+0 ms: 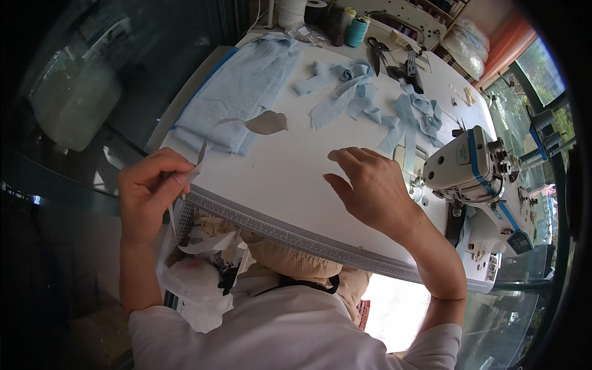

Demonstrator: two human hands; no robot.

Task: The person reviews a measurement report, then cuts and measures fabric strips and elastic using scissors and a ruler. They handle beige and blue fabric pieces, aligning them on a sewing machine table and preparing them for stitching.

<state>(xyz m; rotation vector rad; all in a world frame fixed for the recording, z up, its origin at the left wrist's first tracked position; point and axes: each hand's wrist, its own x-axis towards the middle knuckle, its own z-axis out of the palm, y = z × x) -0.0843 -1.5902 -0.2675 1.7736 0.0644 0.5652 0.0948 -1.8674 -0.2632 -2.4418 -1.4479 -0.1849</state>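
Observation:
Between thumb and fingers, my left hand (155,189) pinches a narrow pale fabric strip near the table's front left corner. One end of the strip curls over the table to a wider grey-beige piece (267,123); the other hangs down in front of the edge. My right hand (370,185) hovers over the white table (286,171), fingers apart and holding nothing. Folded light blue fabric (245,88) lies at the back left. Loose light blue strips (356,92) lie behind my right hand, and one runs towards the sewing machine (462,162) on the right.
A ruler strip (296,236) runs along the table's front edge. Below its left part stands a perforated basket (185,222) with scraps. Black scissors (377,53), a teal thread cone (357,32) and other spools stand or lie at the back. Glass panels flank the table.

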